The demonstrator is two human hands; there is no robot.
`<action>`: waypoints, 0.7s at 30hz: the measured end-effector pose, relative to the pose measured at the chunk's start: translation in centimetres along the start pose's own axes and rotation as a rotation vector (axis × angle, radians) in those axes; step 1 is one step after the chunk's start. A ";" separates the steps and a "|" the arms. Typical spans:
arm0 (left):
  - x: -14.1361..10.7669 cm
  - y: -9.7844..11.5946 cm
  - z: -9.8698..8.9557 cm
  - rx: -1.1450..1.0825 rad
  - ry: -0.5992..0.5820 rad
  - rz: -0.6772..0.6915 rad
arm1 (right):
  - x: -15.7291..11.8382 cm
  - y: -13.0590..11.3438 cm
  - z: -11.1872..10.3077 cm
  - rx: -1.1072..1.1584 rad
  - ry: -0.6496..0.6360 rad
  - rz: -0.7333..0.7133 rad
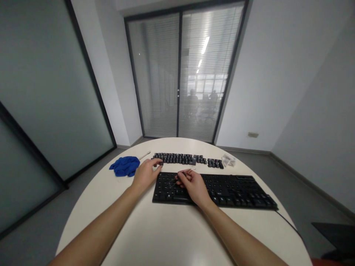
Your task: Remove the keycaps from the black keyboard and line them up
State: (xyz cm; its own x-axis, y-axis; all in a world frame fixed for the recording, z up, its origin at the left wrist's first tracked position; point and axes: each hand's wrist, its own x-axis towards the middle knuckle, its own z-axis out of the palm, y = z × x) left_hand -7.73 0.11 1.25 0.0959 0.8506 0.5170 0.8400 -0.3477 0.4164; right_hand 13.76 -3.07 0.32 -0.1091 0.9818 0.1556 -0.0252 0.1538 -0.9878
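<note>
A black keyboard (pixel 219 190) lies on the round table, with part of its upper area bare of keycaps. My right hand (pixel 194 184) is over its left half, fingers closed around a wire keycap puller (pixel 172 183) whose thin loops point down and left at the keys. Beyond the keyboard's upper left corner is my left hand (pixel 146 171), thumb and index finger curved together around a small black keycap (pixel 161 163). Rows of loose black keycaps (pixel 180 159) lie behind the keyboard, and their left end is partly hidden by my left fingers.
A crumpled blue cloth (pixel 126 166) sits left of my left hand, with a white-handled brush or stick (pixel 145 154) behind it. Clear crumpled plastic (pixel 229 160) lies right of the loose keycaps. A cable (pixel 290 221) runs off the table (pixel 166 232) at the right.
</note>
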 end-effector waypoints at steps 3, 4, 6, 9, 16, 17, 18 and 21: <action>0.8 -1.0 0.2 0.103 -0.041 0.006 | 0.0 0.0 0.0 -0.007 -0.005 0.001; 1.0 -1.4 0.4 0.121 -0.052 0.009 | 0.0 0.0 0.0 -0.010 -0.006 0.002; 1.3 -2.0 0.7 0.135 -0.060 0.012 | 0.0 0.0 0.0 -0.016 -0.005 0.003; 1.6 -2.6 1.2 0.128 -0.070 0.057 | 0.1 0.2 0.0 -0.021 0.000 -0.006; 1.8 -2.8 2.0 0.094 -0.078 0.159 | 0.1 0.4 -0.1 -0.013 -0.010 0.001; 1.8 -2.8 2.0 0.091 -0.082 0.165 | 0.1 0.4 -0.1 -0.011 -0.008 0.003; 1.8 -2.9 2.1 0.091 -0.086 0.175 | 0.1 0.4 -0.1 -0.008 -0.008 0.005; 1.8 -3.0 2.2 0.130 -0.101 0.214 | 0.1 0.3 -0.1 -0.004 -0.010 0.006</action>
State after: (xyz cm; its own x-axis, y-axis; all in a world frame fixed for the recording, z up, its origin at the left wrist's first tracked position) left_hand -8.94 3.58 -0.71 0.3259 0.8003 0.5033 0.8558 -0.4759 0.2025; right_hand 13.81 -2.92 0.01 -0.1190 0.9815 0.1499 -0.0205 0.1485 -0.9887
